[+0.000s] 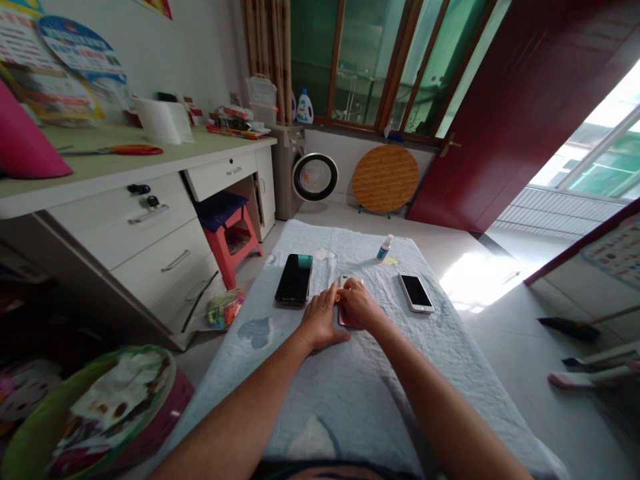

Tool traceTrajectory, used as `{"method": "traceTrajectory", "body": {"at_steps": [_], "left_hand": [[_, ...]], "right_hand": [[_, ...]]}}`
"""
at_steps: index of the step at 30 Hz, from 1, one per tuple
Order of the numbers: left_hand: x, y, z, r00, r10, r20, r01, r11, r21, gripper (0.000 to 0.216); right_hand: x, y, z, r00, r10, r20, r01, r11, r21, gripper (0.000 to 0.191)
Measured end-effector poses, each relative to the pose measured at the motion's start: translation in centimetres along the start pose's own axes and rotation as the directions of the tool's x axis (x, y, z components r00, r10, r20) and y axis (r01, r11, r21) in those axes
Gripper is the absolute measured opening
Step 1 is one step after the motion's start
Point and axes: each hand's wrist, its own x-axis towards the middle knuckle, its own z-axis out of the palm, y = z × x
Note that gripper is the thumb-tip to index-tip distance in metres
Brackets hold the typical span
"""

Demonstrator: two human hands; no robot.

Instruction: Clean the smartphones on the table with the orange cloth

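A pinkish smartphone [343,319] lies on the cloth-covered table [295,373], mostly hidden under my right hand [359,303]. The fingers of that hand are curled and pressed together on the phone; a tiny orange bit shows at their tips, too small to name. My left hand [320,319] rests just left of the phone, fingers stretched out and thumb spread, its fingertips close to the right hand. Left of it lies a black smartphone [294,280], screen up. A white smartphone [417,293] with a dark screen is on the right. Behind stands a small spray bottle [384,249].
Along the left runs a white desk [150,227] with a red stool [233,243] under it. A waste basket [175,393] full of paper stands near the table's left side. Farther back are a washing machine [287,173] with its door open and a round wooden tabletop [385,177].
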Motion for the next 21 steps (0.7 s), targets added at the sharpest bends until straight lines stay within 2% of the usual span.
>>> {"method": "traceTrajectory", "body": {"at_steps": [3,6,8,11,13,17,21], "left_hand": [[0.0,0.1,-0.1,1.000,0.012,0.022,-0.012,1.000,0.005,0.116],[0.3,0.0,-0.3,0.997,0.017,0.071,-0.017,1.000,0.006,0.109],[0.5,-0.2,-0.5,0.997,0.028,0.068,-0.026,0.999,-0.030,0.095],[0.8,-0.2,-0.7,0.997,0.076,0.027,-0.073,0.992,-0.105,0.058],[0.9,-0.1,-0.8,0.994,0.098,0.047,-0.093,0.991,-0.095,0.049],[1.0,-0.1,-0.4,0.992,0.104,0.073,-0.101,0.994,-0.042,0.043],[1.0,-0.3,0.0,0.993,0.101,0.066,-0.099,0.995,-0.030,0.049]], "right_hand": [[0.1,0.0,0.0,1.000,-0.008,0.022,0.008,1.000,-0.014,0.021],[-1.3,-0.2,-0.4,0.998,-0.009,0.067,0.007,0.999,0.032,0.022],[-2.6,-0.5,-0.9,0.996,0.001,0.087,-0.008,0.997,0.083,0.022],[-4.3,-1.0,-1.6,0.995,-0.026,0.096,0.012,0.990,0.142,0.020],[-5.0,-1.4,-1.7,0.995,-0.070,0.071,0.058,0.987,0.153,0.019],[-5.4,-2.2,-1.0,0.996,-0.092,0.006,0.091,0.991,0.102,0.015],[-5.4,-2.6,-0.4,1.000,-0.018,0.017,0.018,1.000,0.007,0.012]]}}
